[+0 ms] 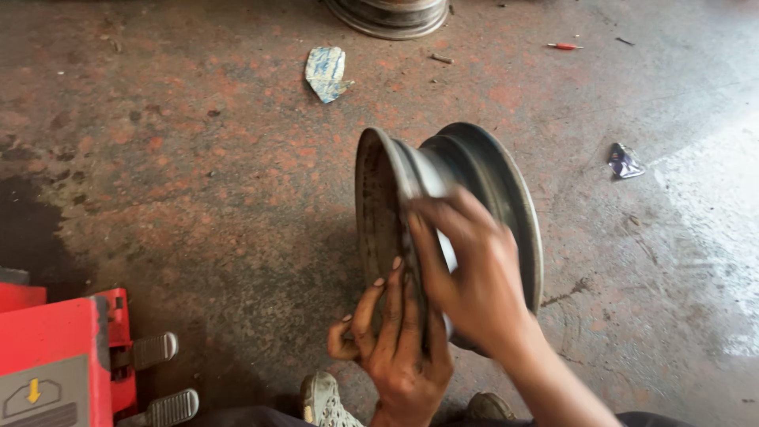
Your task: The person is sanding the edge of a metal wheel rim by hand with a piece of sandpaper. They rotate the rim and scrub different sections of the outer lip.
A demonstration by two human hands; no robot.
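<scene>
A bare steel wheel rim stands upright on its edge on the stained, reddish concrete floor, held in front of the person between both hands. The left hand comes up from below with the fingers stretched flat against the rim's near flange, the thumb curled to the side, so it presses on the metal rather than closing around it. The right hand lies across the barrel of the rim, fingers spread over the pale inner band and wrapped on it; it is blurred, so how firmly it clasps cannot be told. Below the hands the toes of two worn shoes show at the frame's bottom edge. At the lower left stands a red machine with two ribbed grey foot pedals jutting from its side. Farther off on the floor lie a crumpled blue-and-white scrap of paper, a small dark wrapper to the right, and a thin red-handled tool near the top. A second metal rim lies partly cut off at the top edge
</scene>
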